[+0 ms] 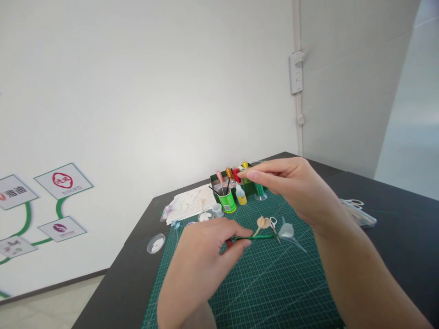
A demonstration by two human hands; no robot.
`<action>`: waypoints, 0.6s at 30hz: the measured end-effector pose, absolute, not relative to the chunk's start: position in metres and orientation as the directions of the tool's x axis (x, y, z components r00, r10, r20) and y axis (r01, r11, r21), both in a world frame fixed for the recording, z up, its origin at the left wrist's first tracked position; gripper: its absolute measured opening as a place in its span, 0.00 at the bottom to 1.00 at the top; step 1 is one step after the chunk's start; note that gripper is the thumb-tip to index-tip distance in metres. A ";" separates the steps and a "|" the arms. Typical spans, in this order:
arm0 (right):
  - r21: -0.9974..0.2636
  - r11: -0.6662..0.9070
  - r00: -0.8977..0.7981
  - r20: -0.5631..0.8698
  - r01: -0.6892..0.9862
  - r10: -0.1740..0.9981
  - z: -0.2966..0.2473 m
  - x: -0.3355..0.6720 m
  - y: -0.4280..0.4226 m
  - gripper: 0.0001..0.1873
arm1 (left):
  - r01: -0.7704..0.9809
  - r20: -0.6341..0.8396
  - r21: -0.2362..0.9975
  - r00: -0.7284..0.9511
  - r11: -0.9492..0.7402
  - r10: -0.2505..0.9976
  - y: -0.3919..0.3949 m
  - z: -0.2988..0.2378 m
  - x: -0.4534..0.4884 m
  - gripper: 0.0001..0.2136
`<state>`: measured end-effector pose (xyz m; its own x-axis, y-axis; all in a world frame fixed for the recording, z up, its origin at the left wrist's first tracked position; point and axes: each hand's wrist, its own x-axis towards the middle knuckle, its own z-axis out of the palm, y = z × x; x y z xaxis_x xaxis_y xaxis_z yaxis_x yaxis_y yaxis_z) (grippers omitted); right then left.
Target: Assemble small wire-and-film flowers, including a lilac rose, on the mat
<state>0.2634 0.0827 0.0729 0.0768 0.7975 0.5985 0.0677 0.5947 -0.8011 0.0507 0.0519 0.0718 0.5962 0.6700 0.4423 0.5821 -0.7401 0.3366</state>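
Observation:
My left hand (209, 249) hovers over the green cutting mat (274, 283), its fingers pinched on one end of a thin green-wrapped stem (259, 236). The stem runs right toward a pale translucent petal piece (286, 230). My right hand (291, 187) is raised above the mat, thumb and fingers pressed together near the back of the table; whatever they hold is too thin to make out. A beige fabric flower (263, 222) and small white-handled scissors (273, 223) lie just behind the stem.
At the back stand a green cup with tools (227, 198), a small glue bottle (241, 195) and a dark box with colourful spools (240, 176). White patterned paper (188, 203), a round lid (156, 243) and a second pair of scissors (355, 203) lie on the dark table.

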 end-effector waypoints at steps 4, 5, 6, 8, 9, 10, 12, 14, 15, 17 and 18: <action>-0.798 0.592 0.099 0.602 0.113 0.792 0.070 0.259 0.092 0.07 | 0.544 0.516 0.342 0.574 -0.767 0.637 0.049 0.075 0.049 0.07; -0.800 0.586 0.116 0.600 0.130 0.792 0.070 0.258 0.094 0.08 | 0.540 0.543 0.343 0.553 -0.768 0.632 0.048 0.075 0.049 0.07; -0.802 0.578 0.133 0.596 0.149 0.792 0.070 0.258 0.096 0.08 | 0.538 0.575 0.345 0.527 -0.769 0.626 0.048 0.075 0.049 0.07; -0.810 0.559 0.147 0.583 0.178 0.799 0.069 0.258 0.100 0.08 | 0.535 0.637 0.353 0.464 -0.768 0.616 0.047 0.075 0.050 0.07; -0.816 0.545 0.137 0.572 0.190 0.809 0.069 0.258 0.102 0.09 | 0.533 0.662 0.359 0.433 -0.766 0.612 0.046 0.075 0.051 0.06; -0.825 0.528 0.115 0.555 0.199 0.824 0.069 0.259 0.104 0.09 | 0.530 0.684 0.369 0.401 -0.763 0.610 0.045 0.074 0.051 0.06; -0.841 0.497 0.044 0.517 0.213 0.855 0.070 0.259 0.106 0.10 | 0.517 0.722 0.406 0.324 -0.753 0.612 0.045 0.074 0.052 0.07; -0.845 0.479 -0.051 0.482 0.238 0.875 0.070 0.259 0.107 0.12 | 0.491 0.760 0.451 0.226 -0.745 0.609 0.046 0.072 0.053 0.11; -0.840 0.477 -0.095 0.470 0.256 0.878 0.070 0.258 0.107 0.13 | 0.478 0.776 0.472 0.173 -0.741 0.607 0.048 0.072 0.053 0.13; -0.824 0.481 -0.169 0.451 0.300 0.876 0.070 0.258 0.106 0.15 | 0.457 0.799 0.503 0.077 -0.734 0.596 0.053 0.070 0.052 0.14; -0.815 0.484 -0.201 0.441 0.319 0.875 0.070 0.259 0.105 0.15 | 0.454 0.806 0.514 0.035 -0.728 0.590 0.056 0.070 0.052 0.13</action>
<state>0.2585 0.1049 0.0697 -0.2005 0.8747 0.4412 0.3191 0.4841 -0.8147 0.0518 0.0561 0.0697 0.0350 0.5905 0.8063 0.4540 -0.7281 0.5135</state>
